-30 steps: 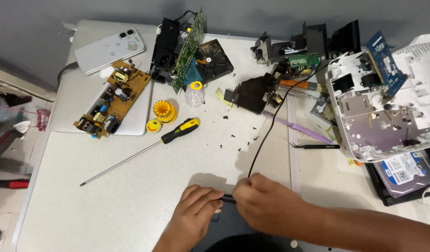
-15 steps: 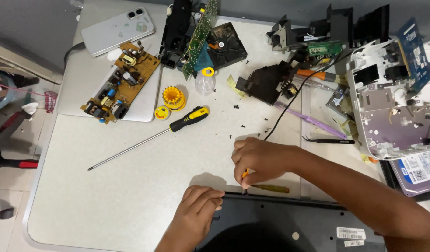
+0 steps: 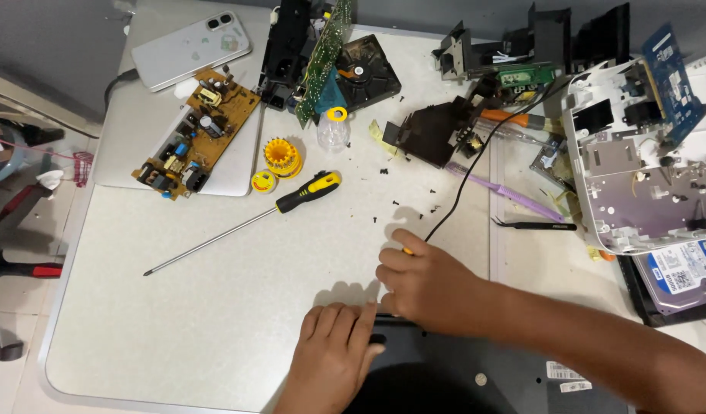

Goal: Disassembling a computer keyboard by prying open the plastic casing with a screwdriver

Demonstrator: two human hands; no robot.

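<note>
- right hand (image 3: 429, 287) is closed in a loose fist on a small tool; only an orange tip (image 3: 407, 251) shows past the fingers, the rest is hidden, so the kind of tool cannot be told.
- a black cable (image 3: 475, 165) ends at that fist; whether it is gripped too cannot be told.
- left hand (image 3: 334, 353) is laid flat, fingers together, on the near edge of a dark device (image 3: 475, 376), cut off by the bottom frame edge.
- a long screwdriver (image 3: 245, 222) is left untouched on the table (image 3: 176, 330), well apart from both hands.
- small black screws (image 3: 402, 218) are scattered just beyond the fist.
- tweezers (image 3: 533, 225) are seen to the right.
</note>
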